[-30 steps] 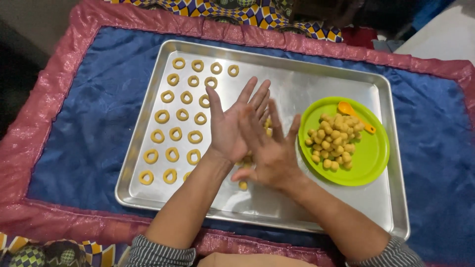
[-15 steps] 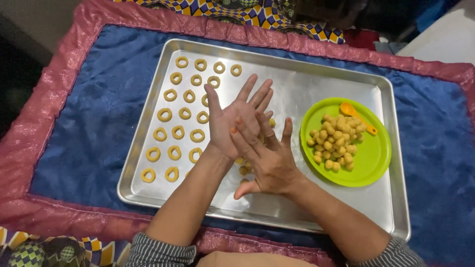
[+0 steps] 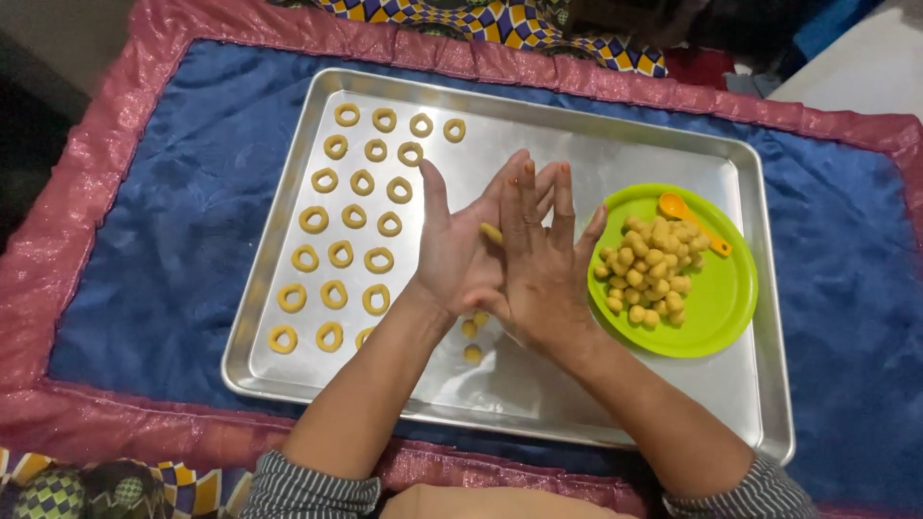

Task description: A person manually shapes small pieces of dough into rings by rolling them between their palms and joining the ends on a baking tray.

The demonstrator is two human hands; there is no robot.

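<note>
Tan dough rings (image 3: 351, 215) on a silver tray (image 3: 615, 154), lime-green plate (image 3: 716, 317) (orange spoon (image 3: 692, 221)), blue cloth (image 3: 163, 231).

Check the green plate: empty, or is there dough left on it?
Not empty: the green plate holds a pile of dough balls, with an orange spoon at its rim.
</note>
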